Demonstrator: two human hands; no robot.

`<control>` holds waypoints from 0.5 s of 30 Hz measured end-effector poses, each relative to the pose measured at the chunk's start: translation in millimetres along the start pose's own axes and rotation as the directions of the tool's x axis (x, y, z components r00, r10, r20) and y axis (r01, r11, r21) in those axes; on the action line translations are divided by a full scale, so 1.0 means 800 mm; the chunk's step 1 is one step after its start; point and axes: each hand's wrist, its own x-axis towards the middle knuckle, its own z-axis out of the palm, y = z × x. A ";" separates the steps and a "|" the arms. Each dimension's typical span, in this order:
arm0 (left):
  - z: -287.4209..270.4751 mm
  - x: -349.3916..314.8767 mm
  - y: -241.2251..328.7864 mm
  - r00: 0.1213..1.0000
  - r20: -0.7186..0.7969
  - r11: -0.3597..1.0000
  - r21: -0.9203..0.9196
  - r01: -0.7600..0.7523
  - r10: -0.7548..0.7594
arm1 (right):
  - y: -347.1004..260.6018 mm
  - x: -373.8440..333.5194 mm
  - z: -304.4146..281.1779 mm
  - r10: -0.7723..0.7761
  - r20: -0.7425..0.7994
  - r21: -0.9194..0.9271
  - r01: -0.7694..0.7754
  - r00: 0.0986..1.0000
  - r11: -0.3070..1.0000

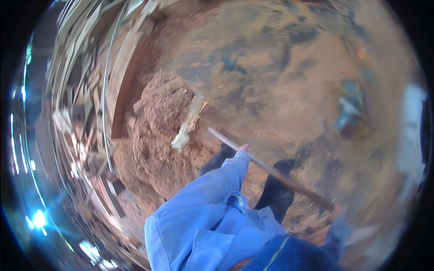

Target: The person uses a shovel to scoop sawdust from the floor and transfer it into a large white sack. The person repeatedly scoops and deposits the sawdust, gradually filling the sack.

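Observation:
A long wooden pole (282,176) runs slantwise in front of me, its far end pointing at a heap of brown sawdust (158,108). My left hand (244,148) is closed around it, partway up. Blurred by motion, my right hand (337,210) grips the pole's near end at the lower right. A pale, ragged-edged strip (187,124) lies against the heap just beyond the pole's tip. Whether the strip is joined to the pole, I cannot tell.
Stacked boards and scrap wood (81,99) line the left side, with a thin pale rod (106,90) along them. A thick plank (126,86) edges the heap. A blurred blue and white object (350,108) lies on the dusty floor (289,90) at right.

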 end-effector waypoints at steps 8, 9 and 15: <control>0.072 -0.070 -0.124 0.998 -0.050 0.943 0.329 0.053 -0.039 | 0.158 -0.115 0.025 0.084 0.168 0.216 -0.119 0.982 0.969; 0.080 -0.082 -0.137 0.997 -0.047 0.957 0.281 0.065 -0.054 | 0.171 -0.136 0.023 0.063 0.094 0.227 -0.083 0.994 0.970; 0.183 -0.171 -0.236 0.995 0.004 0.876 0.474 0.084 -0.098 | 0.276 -0.232 0.005 0.174 0.179 0.375 -0.230 0.968 0.898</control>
